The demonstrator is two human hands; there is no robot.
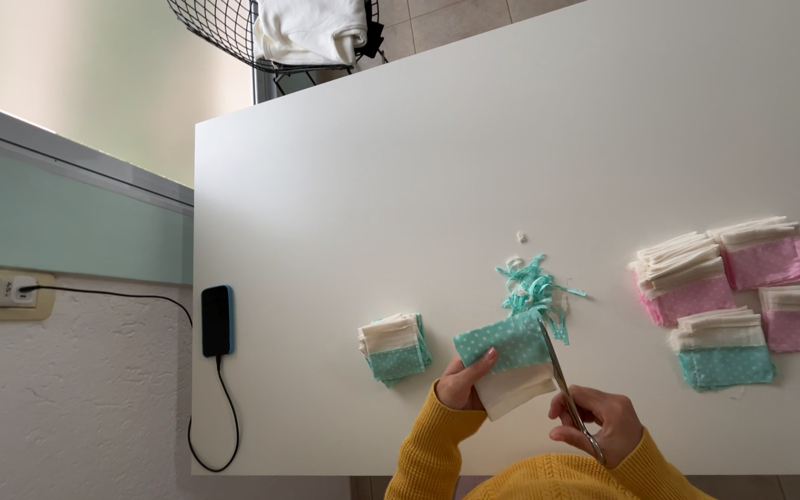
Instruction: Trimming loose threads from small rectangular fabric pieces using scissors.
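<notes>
Soft even daylight, bright white table [511, 139], faint shadows, sharp focus

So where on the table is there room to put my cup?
The whole far half of the white table is bare, also the strip between the phone and the teal stack. It's crowded by the scraps, the hands, and the right-side fabric stacks.

Left hand [460, 381] pinching, fingers curled; right hand [599, 424] closed, yellow sleeves.
</notes>
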